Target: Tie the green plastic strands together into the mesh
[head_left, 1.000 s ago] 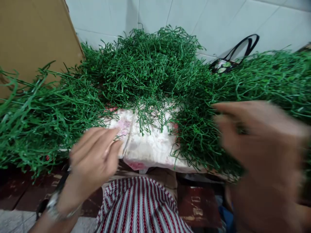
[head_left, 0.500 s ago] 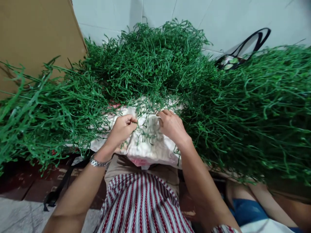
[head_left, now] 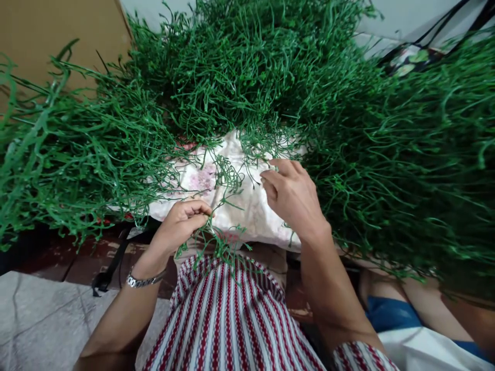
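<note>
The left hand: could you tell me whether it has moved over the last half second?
Yes. The left hand has drawn back toward the body, from mid-cloth to the near edge of the white floral cloth, pinching a green sprig.

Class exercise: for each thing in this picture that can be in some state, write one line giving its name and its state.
Left hand: fingers curled shut, pinching a green sprig.
Green sprig: held, hanging over the striped lap.
Right hand: fingers bent, among strands at the heap's edge.
Green strand heap: piled, tangled.
Floral cloth: spread flat, partly covered.
Wristwatch: fastened on left wrist.
</note>
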The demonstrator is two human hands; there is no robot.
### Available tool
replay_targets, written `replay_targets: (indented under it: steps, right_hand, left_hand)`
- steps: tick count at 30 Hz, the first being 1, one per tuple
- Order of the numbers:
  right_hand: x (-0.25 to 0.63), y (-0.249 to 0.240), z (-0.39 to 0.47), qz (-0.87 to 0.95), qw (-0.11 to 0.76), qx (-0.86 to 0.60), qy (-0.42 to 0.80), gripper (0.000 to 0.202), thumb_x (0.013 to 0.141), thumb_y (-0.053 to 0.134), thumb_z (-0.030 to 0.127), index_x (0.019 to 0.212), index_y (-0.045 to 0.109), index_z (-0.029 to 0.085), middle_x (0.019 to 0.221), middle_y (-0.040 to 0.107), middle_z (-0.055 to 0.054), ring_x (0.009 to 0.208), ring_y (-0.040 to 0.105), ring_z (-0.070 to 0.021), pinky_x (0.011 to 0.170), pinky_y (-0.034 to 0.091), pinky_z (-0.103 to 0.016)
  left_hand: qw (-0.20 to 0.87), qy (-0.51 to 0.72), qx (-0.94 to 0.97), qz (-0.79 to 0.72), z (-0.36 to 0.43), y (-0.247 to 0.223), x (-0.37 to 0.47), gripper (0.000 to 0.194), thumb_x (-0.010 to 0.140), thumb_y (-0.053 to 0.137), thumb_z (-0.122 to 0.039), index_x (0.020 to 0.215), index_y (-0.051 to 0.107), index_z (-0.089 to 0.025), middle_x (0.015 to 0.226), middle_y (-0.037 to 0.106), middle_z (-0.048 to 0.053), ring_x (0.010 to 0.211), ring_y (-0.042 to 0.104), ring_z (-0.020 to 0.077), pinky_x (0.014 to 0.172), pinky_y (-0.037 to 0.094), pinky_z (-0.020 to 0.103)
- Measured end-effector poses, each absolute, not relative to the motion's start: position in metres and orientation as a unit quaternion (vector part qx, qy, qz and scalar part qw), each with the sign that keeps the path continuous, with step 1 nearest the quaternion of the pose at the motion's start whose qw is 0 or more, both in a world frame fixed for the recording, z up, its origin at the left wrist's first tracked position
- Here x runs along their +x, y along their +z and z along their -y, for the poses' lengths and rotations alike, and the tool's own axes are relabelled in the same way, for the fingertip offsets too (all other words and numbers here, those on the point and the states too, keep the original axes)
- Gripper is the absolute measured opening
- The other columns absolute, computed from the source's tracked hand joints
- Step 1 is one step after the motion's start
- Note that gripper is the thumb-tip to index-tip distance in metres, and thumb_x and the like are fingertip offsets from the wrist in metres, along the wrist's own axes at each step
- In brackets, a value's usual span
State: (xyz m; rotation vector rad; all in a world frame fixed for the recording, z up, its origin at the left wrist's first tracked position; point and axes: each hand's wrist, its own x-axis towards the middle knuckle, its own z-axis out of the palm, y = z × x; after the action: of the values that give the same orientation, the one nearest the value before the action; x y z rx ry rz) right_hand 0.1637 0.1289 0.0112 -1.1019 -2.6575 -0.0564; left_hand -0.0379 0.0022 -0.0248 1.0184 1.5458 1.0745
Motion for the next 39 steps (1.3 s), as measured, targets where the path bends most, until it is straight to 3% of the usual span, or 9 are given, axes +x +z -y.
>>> replay_targets:
  steps: [4, 6, 9, 15, 21, 25, 30, 34, 39]
  right_hand:
    - [0.15, 0.016, -0.12, 0.957, 0.166, -0.234, 0.041, 0.038, 0.086, 0.042, 0.008, 0.12, 0.053, 0.023, 0.134, 0.043, -0.009, 0.118, 0.042, -0.0254, 0.092, 0.038, -0.043]
    - [0.141, 0.013, -0.123, 0.973, 0.127, -0.186, 0.051, 0.039, 0.084, 0.044, 0.006, 0.117, 0.055, 0.023, 0.139, 0.038, -0.008, 0.123, 0.037, -0.0265, 0.092, 0.038, -0.044]
    - [0.134, 0.006, -0.133, 0.975, 0.084, -0.203, 0.03, 0.032, 0.079, 0.047, 0.005, 0.105, 0.061, 0.018, 0.135, 0.043, -0.011, 0.12, 0.038, -0.0291, 0.091, 0.038, -0.044]
    - [0.142, -0.001, -0.138, 0.965, 0.097, -0.242, 0.037, 0.046, 0.074, 0.045, 0.001, 0.116, 0.056, 0.019, 0.124, 0.051, -0.01, 0.105, 0.045, -0.026, 0.086, 0.04, -0.04]
    - [0.145, -0.002, -0.126, 0.961, 0.15, -0.228, 0.039, 0.05, 0.075, 0.04, -0.001, 0.12, 0.053, 0.015, 0.114, 0.055, -0.011, 0.102, 0.044, -0.0241, 0.087, 0.042, -0.04]
    - [0.14, -0.003, -0.118, 0.966, 0.153, -0.206, 0.043, 0.049, 0.077, 0.039, 0.001, 0.124, 0.05, 0.014, 0.113, 0.055, -0.012, 0.103, 0.044, -0.0249, 0.087, 0.043, -0.041]
    - [0.142, -0.008, -0.111, 0.955, 0.206, -0.199, 0.072, 0.053, 0.08, 0.037, 0.003, 0.132, 0.041, 0.012, 0.123, 0.051, -0.014, 0.111, 0.046, -0.0234, 0.094, 0.043, -0.04]
    - [0.15, -0.019, -0.102, 0.918, 0.303, -0.221, 0.13, 0.062, 0.073, 0.04, 0.002, 0.133, 0.04, 0.016, 0.13, 0.047, -0.013, 0.122, 0.042, -0.0228, 0.101, 0.04, -0.043]
    - [0.156, -0.022, -0.081, 0.861, 0.373, -0.252, 0.238, 0.058, 0.073, 0.04, 0.0, 0.129, 0.044, 0.017, 0.12, 0.054, -0.013, 0.114, 0.051, -0.022, 0.094, 0.046, -0.041]
  left_hand:
    - [0.461, 0.405, 0.456, -0.645, -0.001, -0.026, -0.034, 0.014, 0.065, 0.054, -0.019, 0.066, 0.067, -0.016, 0.058, 0.053, -0.001, 0.053, 0.043, 0.0103, 0.05, 0.032, 0.021]
    - [0.459, 0.378, 0.478, -0.646, 0.001, -0.024, -0.033, 0.017, 0.065, 0.052, -0.019, 0.067, 0.069, -0.017, 0.056, 0.053, -0.001, 0.051, 0.041, 0.0101, 0.048, 0.03, 0.021]
    - [0.466, 0.339, 0.507, -0.641, 0.006, -0.02, -0.037, 0.021, 0.064, 0.049, -0.016, 0.067, 0.07, -0.018, 0.061, 0.06, 0.0, 0.054, 0.047, 0.0116, 0.049, 0.034, 0.021]
    - [0.405, 0.347, 0.525, -0.663, 0.012, -0.02, -0.059, 0.019, 0.066, 0.049, -0.016, 0.067, 0.068, -0.019, 0.075, 0.069, 0.002, 0.073, 0.061, 0.0184, 0.069, 0.047, 0.026]
    - [0.299, 0.366, 0.586, -0.658, 0.007, -0.013, -0.045, 0.023, 0.079, 0.049, -0.021, 0.095, 0.066, -0.019, 0.102, 0.067, 0.006, 0.101, 0.058, 0.0203, 0.092, 0.042, 0.031]
    - [0.226, 0.402, 0.594, -0.659, -0.004, -0.006, -0.015, 0.017, 0.079, 0.056, -0.026, 0.091, 0.064, -0.018, 0.094, 0.066, 0.006, 0.09, 0.059, 0.0198, 0.085, 0.043, 0.031]
    - [0.319, 0.506, 0.474, -0.646, -0.01, -0.019, 0.0, 0.01, 0.081, 0.05, -0.02, 0.075, 0.058, -0.018, 0.062, 0.056, -0.002, 0.058, 0.052, 0.0119, 0.059, 0.042, 0.023]
    - [0.345, 0.585, 0.386, -0.624, -0.001, -0.033, -0.005, 0.01, 0.08, 0.055, -0.027, 0.075, 0.057, -0.019, 0.064, 0.054, -0.002, 0.055, 0.05, 0.0109, 0.059, 0.043, 0.023]
    - [0.343, 0.614, 0.372, -0.606, 0.01, -0.042, -0.007, 0.009, 0.08, 0.057, -0.027, 0.077, 0.059, -0.019, 0.072, 0.056, 0.0, 0.064, 0.052, 0.0121, 0.063, 0.043, 0.023]
